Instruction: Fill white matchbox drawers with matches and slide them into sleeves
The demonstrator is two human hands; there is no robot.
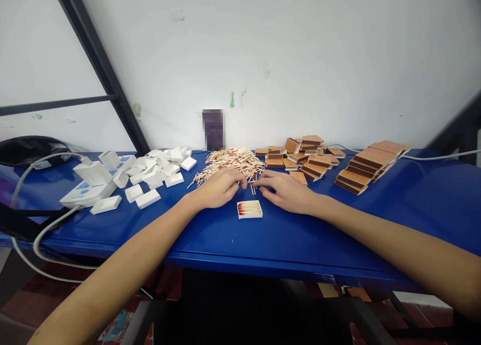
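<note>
A small white matchbox tray (250, 216) lies open on the blue table, holding several red-tipped matches (249, 207). Behind it spreads a large heap of loose matches (235, 159). My left hand (222, 187) rests at the near edge of the heap, its fingers bent downward and its thumb apart from the index finger. Opposite it, my right hand (283, 190) reaches in from the right with fingers stretched and spread. Its fingertips are at a few stray matches (253, 188) just behind the tray. No match shows in either grasp.
Many white empty trays (154, 169) are piled at the left, beside a white power strip (88, 192) with cables. Brown matchbox sleeves (310, 157) lie scattered right of the heap, and more form a leaning stack (370, 167). A pixelated dark object (213, 129) stands against the wall.
</note>
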